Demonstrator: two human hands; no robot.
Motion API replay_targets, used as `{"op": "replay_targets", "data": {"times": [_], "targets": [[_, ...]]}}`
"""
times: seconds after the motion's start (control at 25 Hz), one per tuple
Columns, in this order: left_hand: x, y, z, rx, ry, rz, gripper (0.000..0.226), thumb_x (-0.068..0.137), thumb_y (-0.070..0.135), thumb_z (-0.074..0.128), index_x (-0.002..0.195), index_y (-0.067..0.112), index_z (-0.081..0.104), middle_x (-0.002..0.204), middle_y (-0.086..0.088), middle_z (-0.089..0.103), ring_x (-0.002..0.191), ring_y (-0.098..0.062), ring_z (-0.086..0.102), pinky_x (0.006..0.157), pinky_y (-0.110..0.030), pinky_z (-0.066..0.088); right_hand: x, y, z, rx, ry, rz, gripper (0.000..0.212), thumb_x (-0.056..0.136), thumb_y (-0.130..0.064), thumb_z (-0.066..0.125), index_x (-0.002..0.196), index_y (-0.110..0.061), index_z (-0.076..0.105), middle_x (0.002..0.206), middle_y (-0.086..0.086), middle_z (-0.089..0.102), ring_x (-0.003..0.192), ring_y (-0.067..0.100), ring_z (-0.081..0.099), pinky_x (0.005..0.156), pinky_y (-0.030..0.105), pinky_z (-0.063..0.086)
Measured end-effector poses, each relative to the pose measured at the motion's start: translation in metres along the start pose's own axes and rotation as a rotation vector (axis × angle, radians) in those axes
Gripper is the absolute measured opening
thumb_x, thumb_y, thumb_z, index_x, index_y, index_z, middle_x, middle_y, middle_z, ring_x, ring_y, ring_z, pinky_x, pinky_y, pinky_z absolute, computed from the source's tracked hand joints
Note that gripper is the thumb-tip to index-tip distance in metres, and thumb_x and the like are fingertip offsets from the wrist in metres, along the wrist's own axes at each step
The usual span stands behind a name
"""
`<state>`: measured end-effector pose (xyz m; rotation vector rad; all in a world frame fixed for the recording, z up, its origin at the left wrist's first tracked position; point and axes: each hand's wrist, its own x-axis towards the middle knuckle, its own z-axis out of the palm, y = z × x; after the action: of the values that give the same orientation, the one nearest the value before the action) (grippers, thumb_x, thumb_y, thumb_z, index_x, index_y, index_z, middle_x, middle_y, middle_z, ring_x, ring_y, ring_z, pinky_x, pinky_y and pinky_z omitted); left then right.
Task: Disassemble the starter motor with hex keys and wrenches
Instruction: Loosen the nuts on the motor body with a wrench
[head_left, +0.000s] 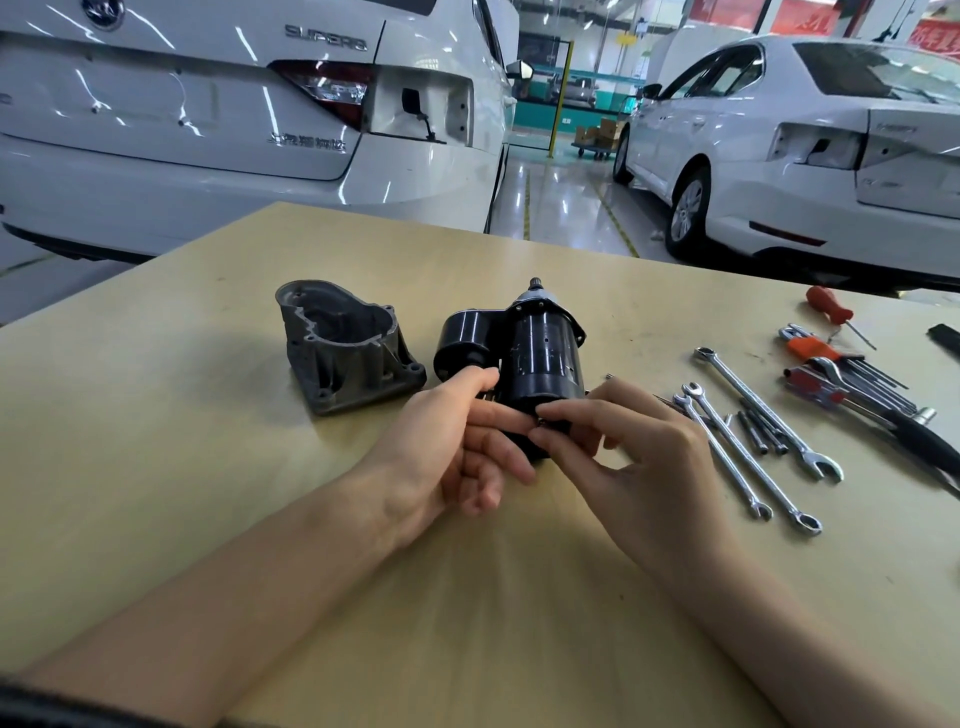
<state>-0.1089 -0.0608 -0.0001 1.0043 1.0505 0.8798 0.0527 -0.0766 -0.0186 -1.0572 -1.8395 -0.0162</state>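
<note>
Bare forearms cross the tan table (156, 467); both hands, left hand (441, 447) and right hand (623, 452), pinch the black starter motor's (540, 348) near end, white cars (208, 130) beyond.

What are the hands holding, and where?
Both hands, left hand and right hand, hold the black starter motor at its near end.
</note>
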Motion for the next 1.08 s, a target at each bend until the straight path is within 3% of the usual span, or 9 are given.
{"op": "replay_targets", "data": {"times": [0.08, 0.24, 0.44, 0.56, 0.8, 0.84, 0.96, 1.08], "targets": [[-0.001, 0.000, 0.003, 0.049, -0.015, 0.013, 0.056, 0.101, 0.043, 0.034, 0.091, -0.001, 0.067, 0.055, -0.016, 0.065, 0.029, -0.019, 0.047, 0.032, -0.017, 0.033, 0.000, 0.000, 0.001, -0.016, -0.006, -0.023, 0.014, 0.077, -0.008, 0.078, 0.090, -0.013, 0.077, 0.071, -0.011, 0.054, 0.064, -0.001, 0.049, 0.062, 0.003, 0.035], [-0.003, -0.003, 0.009, 0.151, -0.051, 0.049, 0.063, 0.102, 0.047, 0.029, 0.085, 0.000, 0.067, 0.058, -0.019, 0.066, 0.032, -0.023, 0.051, 0.033, -0.019, 0.038, 0.000, 0.000, 0.001, -0.040, -0.007, -0.054, 0.012, 0.081, -0.012, 0.072, 0.090, -0.016, 0.078, 0.071, -0.013, 0.055, 0.059, 0.005, 0.051, 0.058, 0.015, 0.041], [-0.001, -0.002, 0.002, 0.153, 0.142, 0.206, 0.065, 0.103, 0.040, 0.030, 0.071, 0.001, 0.071, 0.052, -0.018, 0.063, 0.029, -0.023, 0.049, 0.032, -0.017, 0.035, 0.002, -0.002, 0.000, -0.018, -0.001, 0.043, 0.009, 0.076, -0.016, 0.075, 0.084, -0.018, 0.073, 0.064, -0.011, 0.053, 0.059, 0.010, 0.049, 0.057, 0.012, 0.036], [-0.001, 0.001, 0.000, 0.086, 0.129, 0.182, 0.066, 0.103, 0.040, 0.031, 0.066, 0.005, 0.073, 0.053, -0.018, 0.064, 0.029, -0.021, 0.049, 0.032, -0.016, 0.035, 0.002, -0.001, 0.000, -0.030, 0.009, 0.056, 0.009, 0.074, -0.013, 0.079, 0.077, -0.017, 0.072, 0.062, -0.009, 0.053, 0.059, 0.009, 0.048, 0.056, 0.010, 0.035], [-0.001, 0.001, -0.001, 0.094, 0.090, 0.141, 0.066, 0.102, 0.044, 0.035, 0.065, 0.006, 0.076, 0.056, -0.016, 0.066, 0.030, -0.018, 0.050, 0.033, -0.016, 0.036, 0.003, 0.000, -0.001, 0.058, 0.011, 0.081, 0.011, 0.072, -0.007, 0.081, 0.078, -0.016, 0.077, 0.064, -0.021, 0.053, 0.059, -0.006, 0.049, 0.058, 0.004, 0.034], [-0.001, 0.001, -0.002, 0.102, 0.088, 0.148, 0.066, 0.101, 0.044, 0.036, 0.067, 0.006, 0.076, 0.057, -0.016, 0.067, 0.031, -0.018, 0.050, 0.033, -0.016, 0.036, 0.003, 0.000, -0.001, 0.060, 0.007, 0.074, 0.010, 0.073, -0.009, 0.081, 0.078, -0.017, 0.077, 0.064, -0.022, 0.054, 0.059, -0.004, 0.050, 0.060, 0.006, 0.036], [-0.002, 0.002, -0.002, 0.125, 0.082, 0.185, 0.063, 0.101, 0.045, 0.038, 0.068, 0.005, 0.076, 0.060, -0.017, 0.068, 0.031, -0.019, 0.051, 0.033, -0.017, 0.037, 0.003, -0.002, -0.002, 0.031, 0.008, 0.038, 0.006, 0.075, -0.012, 0.078, 0.079, -0.016, 0.077, 0.065, -0.021, 0.055, 0.060, 0.005, 0.054, 0.063, 0.031, 0.048], [-0.003, 0.001, -0.001, 0.149, 0.077, 0.236, 0.060, 0.100, 0.044, 0.040, 0.073, 0.004, 0.075, 0.061, -0.018, 0.069, 0.032, -0.020, 0.052, 0.033, -0.018, 0.038, 0.003, -0.002, -0.001, -0.027, 0.020, -0.015, 0.004, 0.077, -0.012, 0.075, 0.079, -0.014, 0.076, 0.066, -0.018, 0.055, 0.064, 0.008, 0.053, 0.063, 0.036, 0.047]]}}
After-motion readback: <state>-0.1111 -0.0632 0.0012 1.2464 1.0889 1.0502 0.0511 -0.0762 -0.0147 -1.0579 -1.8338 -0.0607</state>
